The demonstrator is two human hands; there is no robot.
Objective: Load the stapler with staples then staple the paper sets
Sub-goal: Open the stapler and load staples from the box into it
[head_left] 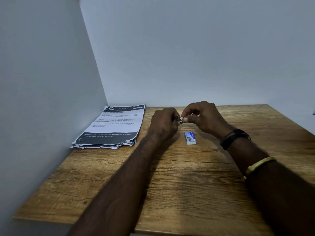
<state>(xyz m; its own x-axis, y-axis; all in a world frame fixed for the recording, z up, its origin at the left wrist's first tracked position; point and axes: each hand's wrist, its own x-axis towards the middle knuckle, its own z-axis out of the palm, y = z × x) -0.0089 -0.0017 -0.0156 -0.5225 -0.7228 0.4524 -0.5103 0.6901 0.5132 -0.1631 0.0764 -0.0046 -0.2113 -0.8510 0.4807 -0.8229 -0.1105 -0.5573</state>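
Above the far middle of the wooden table, I see a small metal stapler held up between both hands, most of it hidden and only a glint of silver showing in the gap between them. My view has the left hand curled shut around the stapler's near end, knuckles toward the camera, while the right hand meets it from the other side, thumb and fingertips pinched closed on a short silvery piece at the stapler's tip; I cannot tell whether that piece is a strip of staples or part of the stapler itself. Just below the hands, a small blue and white staple box lies flat on the table, apart from both hands and nearer the right wrist. On that wrist sits a black band, and farther up the forearm a yellow bracelet. Well to the left, a stack of printed paper sets rests in the table's far corner, its long edge along the pale side wall; the top sheet carries dark header and footer bars, and the near edges of the stack look ragged and uneven. Behind the table rises a plain pale back wall.
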